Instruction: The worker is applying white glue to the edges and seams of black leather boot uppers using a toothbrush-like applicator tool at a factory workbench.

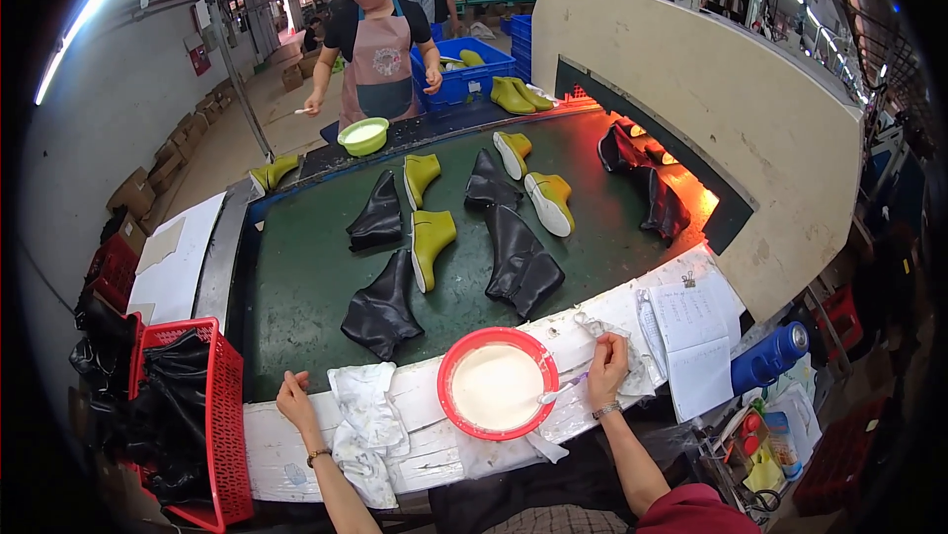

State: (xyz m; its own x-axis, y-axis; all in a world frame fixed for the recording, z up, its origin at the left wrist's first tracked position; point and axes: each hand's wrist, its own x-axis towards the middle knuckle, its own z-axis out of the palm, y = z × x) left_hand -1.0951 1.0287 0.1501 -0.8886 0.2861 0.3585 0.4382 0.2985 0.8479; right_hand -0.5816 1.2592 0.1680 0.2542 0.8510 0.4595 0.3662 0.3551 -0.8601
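My right hand is closed around the handle of a brush, whose pale head rests at the right rim of a red bowl. White creamy liquid fills much of the bowl. My left hand, its fingers loosely apart and empty, hovers at the left end of the white ledge, beside a crumpled white cloth. Beyond the ledge, black leather boot uppers and yellow-green shoe lasts with pale soles lie on a green conveyor belt.
Black uppers fill a red basket at left. At right are an open notebook and blue bottle. A glowing heater tunnel spans the belt. A co-worker across holds a small brush near a green bowl.
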